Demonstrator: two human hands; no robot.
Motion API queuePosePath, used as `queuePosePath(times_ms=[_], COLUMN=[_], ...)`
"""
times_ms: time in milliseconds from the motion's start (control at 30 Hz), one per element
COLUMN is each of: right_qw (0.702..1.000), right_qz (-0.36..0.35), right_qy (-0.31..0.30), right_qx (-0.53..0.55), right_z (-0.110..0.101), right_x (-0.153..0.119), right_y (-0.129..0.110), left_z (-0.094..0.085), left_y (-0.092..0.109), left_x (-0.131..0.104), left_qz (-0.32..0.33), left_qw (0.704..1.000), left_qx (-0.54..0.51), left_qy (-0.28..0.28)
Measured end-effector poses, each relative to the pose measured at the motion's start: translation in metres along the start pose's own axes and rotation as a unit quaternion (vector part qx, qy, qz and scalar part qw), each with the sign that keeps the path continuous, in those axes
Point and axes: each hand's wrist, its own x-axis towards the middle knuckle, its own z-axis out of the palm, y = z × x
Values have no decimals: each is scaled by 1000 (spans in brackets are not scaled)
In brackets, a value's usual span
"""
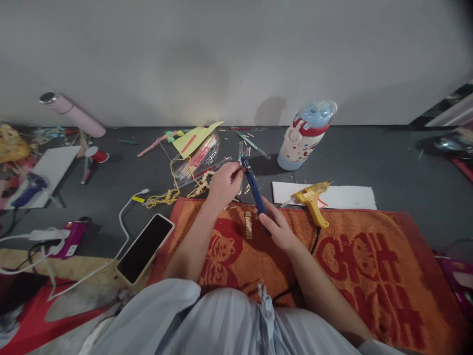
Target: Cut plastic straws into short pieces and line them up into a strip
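My right hand (277, 226) is wrapped round a long, slim dark-blue hand tool (254, 190), held tilted above the towel's far edge; its exact kind is unclear. At the tool's far end my left hand (226, 183) is closed in a pinch, and what its fingers hold is too small to make out. Below the tool, a row of short pale stick pieces (249, 226) lies on the orange towel (281, 261). More cut bits are scattered on the dark tabletop (236, 135) beyond my hands. A clear packet of sticks (199, 155) lies past my left hand.
Right of my hands, a yellow glue gun (312, 198) rests on a white board (351, 196). A patterned bottle (301, 140) stands behind it. At left are a phone (146, 249), white cable (123, 222), yellow cord (162, 198), pink flask (79, 116) and red spool (98, 155).
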Motion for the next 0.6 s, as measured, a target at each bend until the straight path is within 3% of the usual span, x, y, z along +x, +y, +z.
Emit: queuePosePath(times_ms=[167,400,600], right_qw=[999,996,995], right_qz=[-1,-16,-9], right_qy=[16,15,19], right_qx=[-34,-86,-101], right_z=[-1,-2,-2], right_x=[-2,-4,-4], right_y=[7,9,9], left_z=[0,0,3], left_y=[0,5,4], left_x=[-1,0,2], left_qz=[31,-37,-172], left_qw=[999,991,925], left_qx=[-10,-132,-336], left_qy=[10,-9,-51])
